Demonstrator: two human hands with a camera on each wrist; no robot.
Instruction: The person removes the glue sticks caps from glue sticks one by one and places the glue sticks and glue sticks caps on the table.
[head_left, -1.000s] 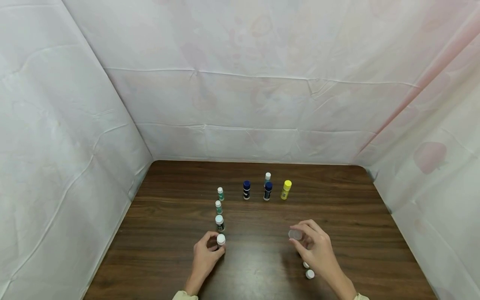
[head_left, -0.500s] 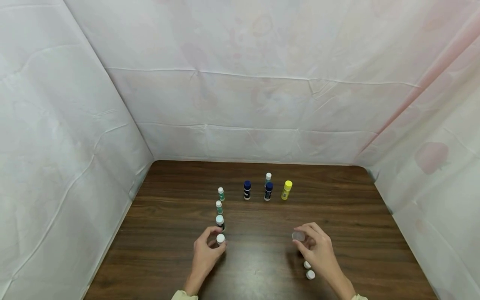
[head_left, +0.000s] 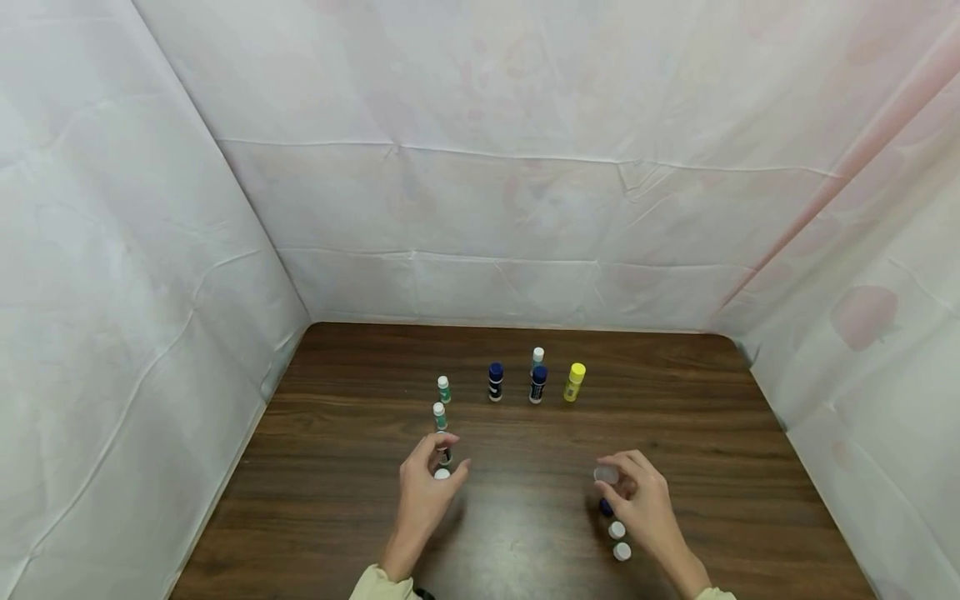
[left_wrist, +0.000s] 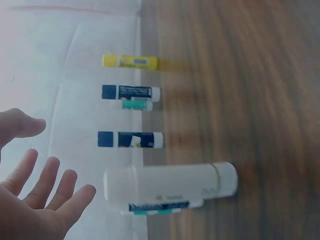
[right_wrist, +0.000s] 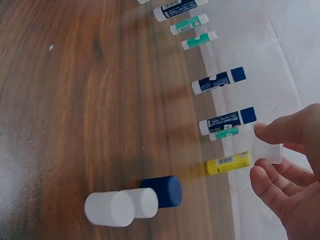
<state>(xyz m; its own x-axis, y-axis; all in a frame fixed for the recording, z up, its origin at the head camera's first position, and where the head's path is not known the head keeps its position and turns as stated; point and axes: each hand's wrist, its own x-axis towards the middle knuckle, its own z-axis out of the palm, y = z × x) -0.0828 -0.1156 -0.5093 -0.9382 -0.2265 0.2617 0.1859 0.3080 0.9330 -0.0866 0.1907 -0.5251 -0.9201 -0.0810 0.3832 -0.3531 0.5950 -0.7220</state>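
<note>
My left hand [head_left: 422,493] hovers with fingers spread round a white glue stick [left_wrist: 172,181] and does not grip it; thumb and fingertips stand apart from it in the left wrist view. The stick is upright on the table. Behind it, in a line, come a dark-labelled glue stick [head_left: 446,456] with its white top hidden by my fingers and two small green-labelled glue sticks [head_left: 441,416]. My right hand [head_left: 649,500] pinches a translucent ridged cap [right_wrist: 268,150] above the table. Two white caps [right_wrist: 145,202] and a dark blue cap [right_wrist: 167,191] stand in a row beneath it.
Toward the back of the brown table [head_left: 337,467] stand two navy glue sticks [head_left: 496,382], a yellow glue stick [head_left: 574,382] and a white-topped small stick [head_left: 537,356] behind one navy stick. White cloth walls [head_left: 480,200] close the left, back and right sides.
My left hand has let go of the white glue stick, spread its fingers and shifted slightly forward. My right hand has drifted a little right with the cap, uncovering the blue cap.
</note>
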